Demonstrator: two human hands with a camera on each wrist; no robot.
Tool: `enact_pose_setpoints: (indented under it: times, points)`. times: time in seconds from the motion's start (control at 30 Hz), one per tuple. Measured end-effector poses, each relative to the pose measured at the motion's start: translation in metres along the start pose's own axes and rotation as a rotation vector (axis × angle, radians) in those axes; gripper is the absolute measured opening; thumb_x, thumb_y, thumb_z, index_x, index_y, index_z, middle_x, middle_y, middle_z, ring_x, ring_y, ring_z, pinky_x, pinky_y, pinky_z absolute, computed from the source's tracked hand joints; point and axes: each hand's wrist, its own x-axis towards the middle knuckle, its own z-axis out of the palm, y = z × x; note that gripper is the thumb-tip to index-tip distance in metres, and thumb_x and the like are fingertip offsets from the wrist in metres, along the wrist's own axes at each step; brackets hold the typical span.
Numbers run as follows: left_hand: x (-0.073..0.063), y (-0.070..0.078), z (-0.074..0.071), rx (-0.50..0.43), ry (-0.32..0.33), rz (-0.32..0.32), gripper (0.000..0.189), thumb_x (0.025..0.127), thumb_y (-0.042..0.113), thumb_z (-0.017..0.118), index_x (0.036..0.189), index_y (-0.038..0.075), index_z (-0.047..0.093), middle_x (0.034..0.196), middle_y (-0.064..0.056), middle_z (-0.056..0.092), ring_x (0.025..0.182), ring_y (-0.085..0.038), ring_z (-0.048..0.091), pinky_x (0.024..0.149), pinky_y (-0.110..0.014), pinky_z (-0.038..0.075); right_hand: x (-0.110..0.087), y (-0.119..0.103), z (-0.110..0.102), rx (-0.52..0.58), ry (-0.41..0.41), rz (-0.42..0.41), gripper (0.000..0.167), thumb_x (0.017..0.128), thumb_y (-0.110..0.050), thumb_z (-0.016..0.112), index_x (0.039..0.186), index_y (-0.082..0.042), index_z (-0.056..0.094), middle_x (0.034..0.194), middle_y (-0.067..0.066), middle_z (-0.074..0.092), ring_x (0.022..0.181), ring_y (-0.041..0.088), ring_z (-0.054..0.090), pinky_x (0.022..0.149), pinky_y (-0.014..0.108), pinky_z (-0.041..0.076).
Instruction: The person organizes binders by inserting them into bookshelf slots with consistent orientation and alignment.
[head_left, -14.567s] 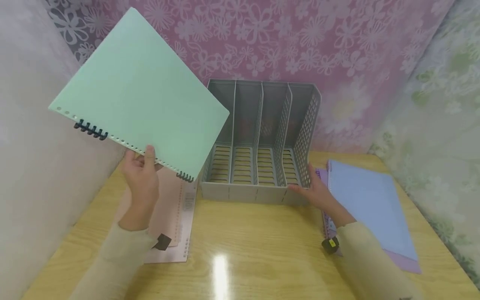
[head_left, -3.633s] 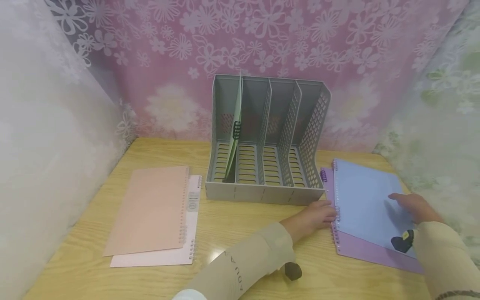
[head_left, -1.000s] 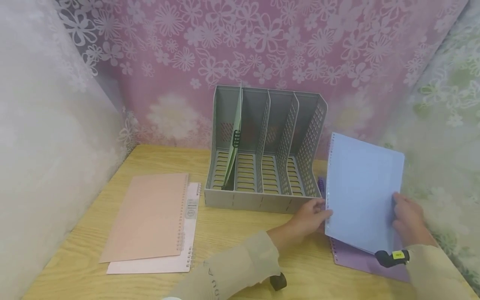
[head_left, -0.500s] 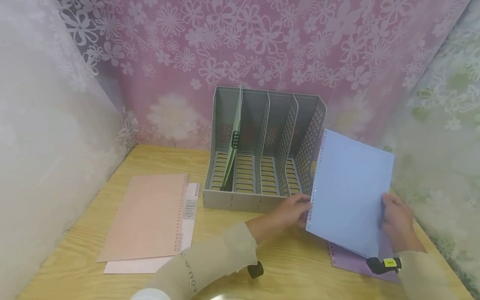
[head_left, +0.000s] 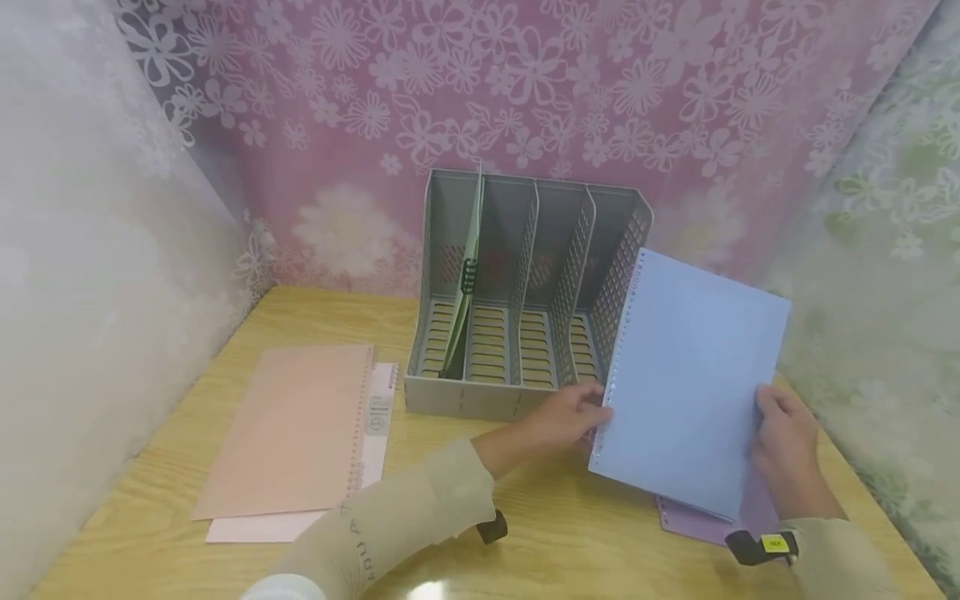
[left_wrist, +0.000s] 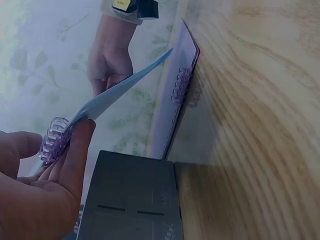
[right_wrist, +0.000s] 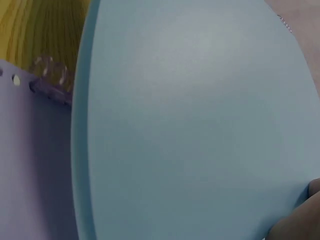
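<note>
A light blue loose-leaf notebook (head_left: pixel 697 375) is held up, tilted, over the right side of the table. My left hand (head_left: pixel 551 423) grips its spine; in the left wrist view the fingers of that hand (left_wrist: pixel 45 200) lie around clear purplish rings (left_wrist: pixel 55 140). On the opposite edge, my right hand (head_left: pixel 787 446) holds the cover, its fingers partly hidden behind it. Beneath lies a purple notebook (head_left: pixel 761 508), mostly covered from the head view. Just left of the blue notebook stands a grey file rack (head_left: pixel 480 402) with several upright slots. A green notebook (head_left: pixel 463 312) leans in its leftmost slot.
On the left of the table, a peach notebook (head_left: pixel 288 433) overlaps a pale pink one (head_left: pixel 262 527). Behind the rack hangs a pink floral curtain (head_left: pixel 360 167), and pale walls flank the wooden table (head_left: pixel 570 542).
The green notebook went from my left hand into the leftmost slot. Since then both hands have lifted the blue notebook off the purple one and shifted it left, towards the rack.
</note>
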Motion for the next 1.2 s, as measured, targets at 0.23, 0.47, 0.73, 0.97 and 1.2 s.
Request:
enact_pose_setpoints:
  times: [0.23,0.47,0.73,0.97,1.2]
  points:
    - [-0.004,-0.002,-0.018,-0.018,-0.033,0.054,0.042,0.103,0.030,0.049,0.134,0.003,0.050,0.109,-0.014,0.068,0.084,-0.021,0.068,0.079,-0.041,0.058,-0.016,-0.005,0.015,0.073,-0.053,-0.036,0.015,0.098,-0.025,0.057,0.084,-0.023,0.063,0.100,-0.010,0.045,0.097,0.003,0.039,0.077,0.014,0.037]
    - [-0.009,-0.011,-0.038,-0.018,-0.047,0.078,0.036,0.104,0.030,0.046,0.126,0.003,0.055,0.099,-0.010,0.067,0.083,-0.020,0.067,0.074,-0.039,0.059,-0.030,-0.007,0.033,0.082,-0.110,-0.075,0.020,0.099,-0.024,0.054,0.081,-0.021,0.061,0.103,-0.007,0.040,0.095,0.003,0.037,0.080,0.015,0.035]
    - [-0.019,-0.020,-0.062,0.014,-0.065,0.093,0.039,0.104,0.030,0.047,0.134,0.006,0.053,0.114,-0.012,0.067,0.095,-0.023,0.068,0.079,-0.037,0.059,-0.052,-0.003,0.051,0.010,-0.165,-0.146,0.020,0.100,-0.025,0.053,0.082,-0.024,0.060,0.096,-0.009,0.043,0.094,0.004,0.037,0.078,0.014,0.036]
    - [-0.032,-0.031,-0.086,0.039,-0.098,0.080,0.042,0.104,0.033,0.045,0.137,0.008,0.052,0.106,-0.010,0.069,0.089,-0.021,0.067,0.075,-0.037,0.059,-0.067,-0.001,0.067,0.002,-0.231,-0.119,0.017,0.100,-0.032,0.052,0.088,-0.021,0.059,0.098,-0.007,0.044,0.091,0.005,0.037,0.073,0.015,0.037]
    - [-0.046,-0.039,-0.106,0.064,-0.110,0.069,0.042,0.104,0.037,0.044,0.131,0.007,0.055,0.107,-0.007,0.066,0.091,-0.020,0.065,0.076,-0.037,0.058,-0.077,0.004,0.084,0.035,-0.278,-0.154,0.018,0.101,-0.023,0.052,0.083,-0.021,0.058,0.081,-0.011,0.050,0.080,0.004,0.043,0.066,0.014,0.040]
